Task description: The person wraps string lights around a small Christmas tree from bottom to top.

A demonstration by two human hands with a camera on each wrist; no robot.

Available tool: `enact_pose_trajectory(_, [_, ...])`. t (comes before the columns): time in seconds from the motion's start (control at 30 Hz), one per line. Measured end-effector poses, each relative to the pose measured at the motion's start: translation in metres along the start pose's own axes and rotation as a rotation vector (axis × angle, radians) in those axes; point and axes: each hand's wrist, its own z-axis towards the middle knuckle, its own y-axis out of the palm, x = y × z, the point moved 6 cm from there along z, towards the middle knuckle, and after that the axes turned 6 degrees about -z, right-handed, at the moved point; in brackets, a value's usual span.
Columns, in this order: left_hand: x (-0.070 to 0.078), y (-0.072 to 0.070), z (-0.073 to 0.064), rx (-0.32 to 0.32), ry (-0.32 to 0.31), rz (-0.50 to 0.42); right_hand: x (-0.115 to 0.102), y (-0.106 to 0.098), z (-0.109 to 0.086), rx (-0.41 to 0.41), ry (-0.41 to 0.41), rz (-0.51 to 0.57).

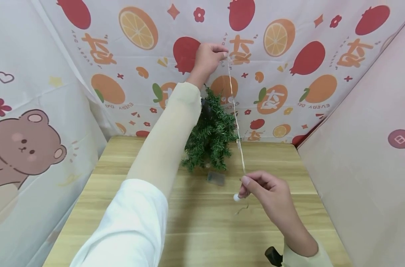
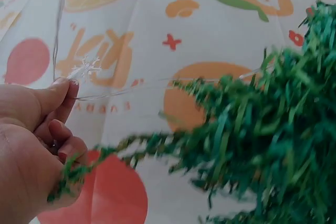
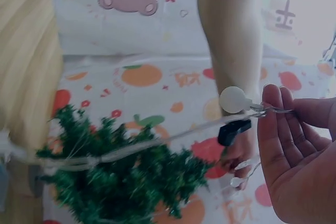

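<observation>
Your light string (image 1: 236, 113) runs nearly straight just to the right of the small green tree (image 1: 210, 129), spread between both hands, probably so it lies untangled and clear of the foliage. Above the tree, your left hand (image 1: 207, 61) pinches the strand's upper stretch between thumb and forefinger. In front and right of the tree, your right hand (image 1: 270, 194) pinches wire beside a round white bulb (image 3: 232, 100).

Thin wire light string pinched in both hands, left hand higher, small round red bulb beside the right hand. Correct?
Wrong colour: the small round bulb beside the right hand is white, as the right wrist view shows. The rest holds.
</observation>
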Motion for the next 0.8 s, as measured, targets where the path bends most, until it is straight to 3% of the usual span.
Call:
enact_pose_trajectory(0.27, [-0.005,-0.021,0.006,-0.023,-0.086,-0.081,-0.03,0.011,0.01,-0.002,-0.056,0.034])
enact_pose_trajectory(0.5, [-0.019,-0.026,0.01,-0.059,-0.142,-0.141,-0.054,0.022,0.016,-0.025,-0.182,0.108])
enact_pose_trajectory(0.8, [-0.044,-0.045,0.013,0.008,-0.17,-0.354,-0.089,0.05,0.027,-0.057,-0.348,0.191])
